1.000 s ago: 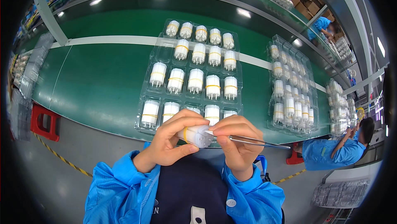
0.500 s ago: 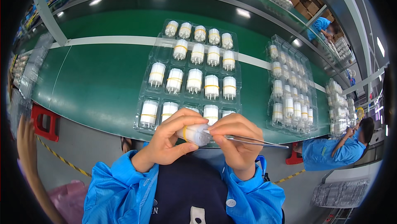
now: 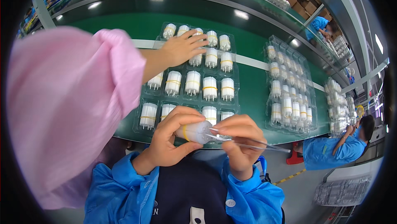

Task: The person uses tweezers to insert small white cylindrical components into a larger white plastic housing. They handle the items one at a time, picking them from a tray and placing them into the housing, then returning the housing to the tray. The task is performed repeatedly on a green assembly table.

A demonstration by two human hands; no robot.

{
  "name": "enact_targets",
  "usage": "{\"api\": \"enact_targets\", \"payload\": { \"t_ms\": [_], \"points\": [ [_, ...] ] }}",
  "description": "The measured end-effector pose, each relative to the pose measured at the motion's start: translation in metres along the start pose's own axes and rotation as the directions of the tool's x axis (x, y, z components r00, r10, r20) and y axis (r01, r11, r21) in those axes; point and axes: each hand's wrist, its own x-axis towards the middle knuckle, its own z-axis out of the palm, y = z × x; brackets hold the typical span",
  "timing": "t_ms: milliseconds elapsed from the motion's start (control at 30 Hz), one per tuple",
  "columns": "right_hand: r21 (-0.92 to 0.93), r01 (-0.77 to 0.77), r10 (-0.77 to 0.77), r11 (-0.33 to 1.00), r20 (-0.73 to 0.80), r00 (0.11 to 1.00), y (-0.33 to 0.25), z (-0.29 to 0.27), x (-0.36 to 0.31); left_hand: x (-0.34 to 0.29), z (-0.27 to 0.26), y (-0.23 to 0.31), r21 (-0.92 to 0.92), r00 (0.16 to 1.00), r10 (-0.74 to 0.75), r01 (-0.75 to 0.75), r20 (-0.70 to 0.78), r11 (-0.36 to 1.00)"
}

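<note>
The left hand (image 3: 170, 138) holds a white tube (image 3: 196, 132) with a yellow rubber band (image 3: 185, 133) in front of the clear plastic tray (image 3: 237, 96), the right hand (image 3: 242, 141) pinches thin tweezers (image 3: 281, 149) by the tube's end, and another person's pink-sleeved hand (image 3: 180, 50) is over the tray.

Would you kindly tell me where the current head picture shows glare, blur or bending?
In the head view, white glare spots near the top; the pink sleeve at left looks blurred; the near edge of the green table curves; the picture's corners are black.
</note>
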Motion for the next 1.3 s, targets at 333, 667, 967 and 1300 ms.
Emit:
{"api": "enact_targets", "payload": {
  "t_ms": [333, 667, 967, 1300],
  "points": [
    [-0.020, -0.032, 0.030, 0.999, -0.073, 0.997, 0.006, 0.006, -0.011, -0.005, 0.007, -0.008, -0.100, 1.000, 0.006, -0.008, -0.023, 0.995],
    [0.050, -0.090, 0.096, 0.995, -0.127, 0.987, 0.014, 0.009, -0.016, -0.005, 0.007, -0.010, -0.043, 0.999, 0.037, -0.038, -0.032, 0.998],
    [0.074, -0.073, 0.083, 0.995, -0.140, 0.987, 0.016, 0.011, -0.016, -0.004, 0.006, -0.011, -0.052, 0.999, 0.039, -0.040, -0.027, 0.998],
    [0.077, -0.054, 0.065, 0.996, -0.153, 0.986, 0.015, 0.013, -0.013, -0.004, 0.006, -0.009, -0.040, 0.999, 0.033, -0.034, -0.018, 0.999]
  ]
}}
